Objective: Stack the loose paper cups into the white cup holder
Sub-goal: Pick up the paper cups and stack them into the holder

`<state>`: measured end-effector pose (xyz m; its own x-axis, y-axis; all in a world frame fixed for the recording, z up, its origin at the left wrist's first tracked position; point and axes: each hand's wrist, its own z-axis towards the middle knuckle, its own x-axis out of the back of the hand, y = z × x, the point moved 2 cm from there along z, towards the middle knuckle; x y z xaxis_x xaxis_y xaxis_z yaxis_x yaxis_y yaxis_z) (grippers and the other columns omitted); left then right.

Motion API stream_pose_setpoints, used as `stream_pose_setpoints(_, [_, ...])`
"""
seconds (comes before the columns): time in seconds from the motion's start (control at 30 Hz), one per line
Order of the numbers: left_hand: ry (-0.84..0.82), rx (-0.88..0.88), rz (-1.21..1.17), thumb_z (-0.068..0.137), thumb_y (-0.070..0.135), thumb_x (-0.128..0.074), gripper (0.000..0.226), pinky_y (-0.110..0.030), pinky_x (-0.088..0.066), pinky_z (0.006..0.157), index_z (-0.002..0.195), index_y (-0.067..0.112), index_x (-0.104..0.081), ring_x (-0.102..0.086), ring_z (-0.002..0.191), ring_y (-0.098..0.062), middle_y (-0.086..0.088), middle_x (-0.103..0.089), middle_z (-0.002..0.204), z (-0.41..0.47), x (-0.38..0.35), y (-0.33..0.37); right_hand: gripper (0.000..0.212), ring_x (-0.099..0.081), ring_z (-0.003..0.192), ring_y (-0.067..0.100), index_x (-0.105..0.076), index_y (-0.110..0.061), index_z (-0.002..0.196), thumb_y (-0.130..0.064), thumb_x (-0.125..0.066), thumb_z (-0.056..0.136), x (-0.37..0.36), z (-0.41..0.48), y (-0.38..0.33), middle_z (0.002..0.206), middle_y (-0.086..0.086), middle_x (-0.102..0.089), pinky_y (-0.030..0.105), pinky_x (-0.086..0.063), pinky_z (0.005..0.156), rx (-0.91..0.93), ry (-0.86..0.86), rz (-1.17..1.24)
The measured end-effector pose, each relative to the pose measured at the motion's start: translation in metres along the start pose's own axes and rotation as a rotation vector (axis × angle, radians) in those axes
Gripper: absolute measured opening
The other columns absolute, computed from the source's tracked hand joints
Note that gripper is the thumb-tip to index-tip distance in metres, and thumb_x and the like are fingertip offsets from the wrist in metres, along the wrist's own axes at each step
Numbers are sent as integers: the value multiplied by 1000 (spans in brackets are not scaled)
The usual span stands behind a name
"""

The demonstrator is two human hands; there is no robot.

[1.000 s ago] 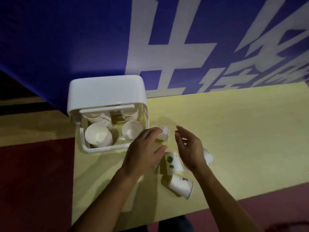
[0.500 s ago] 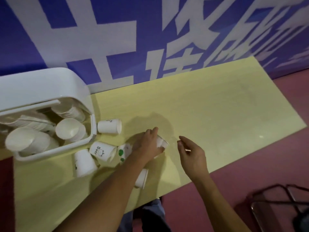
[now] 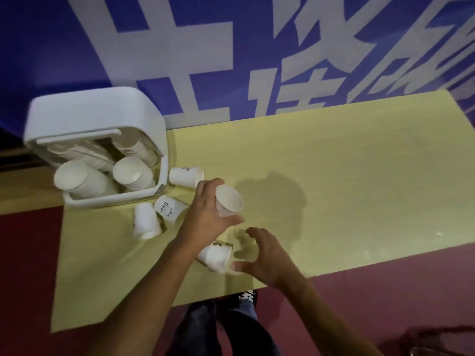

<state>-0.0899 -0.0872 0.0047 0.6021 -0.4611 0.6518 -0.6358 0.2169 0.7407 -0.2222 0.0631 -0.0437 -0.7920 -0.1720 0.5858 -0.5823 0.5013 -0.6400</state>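
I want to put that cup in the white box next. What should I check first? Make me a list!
1. Cup held well: ok. The left hand curls round the held cup.
2. Held cup empty: ok. Its inside shows plain white.
3. White cup holder open: ok. The tops of its stacks show.
4. Right hand free: ok. It holds nothing, beside the tipped cup.
5. Table tidied: not ok. Three loose cups lie by the holder, plus the tipped one.
6. Room left on a stack: cannot tell.
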Motion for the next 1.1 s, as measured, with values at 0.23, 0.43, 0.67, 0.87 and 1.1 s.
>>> stream_pose_setpoints(0.23, [146,148,-195,76,64,-71,76,-39,-47,103,139,39,-38,-52,124,-13,11,-50,135,-58,55,-47,101,-55,102,27,-55,-12,129,-77,-69,53,-82,14,-10,120,1,-57,44,-54,81,99,90,-206])
stream_pose_setpoints(0.43, [246,183,-246,76,65,-67,73,-38,-50,97,138,35,-43,-55,120,-15,9,-54,132,-85,76,-70,82,-57,103,28,-52,-8,127,-60,-73,67,-86,15,-19,116,5,-58,30,-43,87,127,126,-138])
stream_pose_setpoints(0.67, [370,172,-344,75,56,-73,66,-15,-47,85,133,38,-46,-58,111,-5,20,-57,123,-104,102,-65,86,-56,110,12,-47,-21,133,-51,-90,65,-15,10,-71,123,-12,-55,28,-49,91,236,233,136])
stream_pose_setpoints(0.87, [484,92,-378,71,41,-84,68,-15,-45,91,129,32,-50,-57,117,-12,19,-59,125,-95,135,-60,76,-52,122,7,-52,-27,140,-64,-72,78,25,23,-144,130,-17,-53,29,-48,96,407,282,224])
stream_pose_setpoints(1.1, [470,60,-331,72,41,-88,74,-43,-53,99,134,26,-51,-57,122,-16,9,-60,130,-57,188,-85,71,-51,121,-6,-53,-29,139,-46,-84,77,4,58,-220,132,-27,-53,11,-44,94,435,332,302])
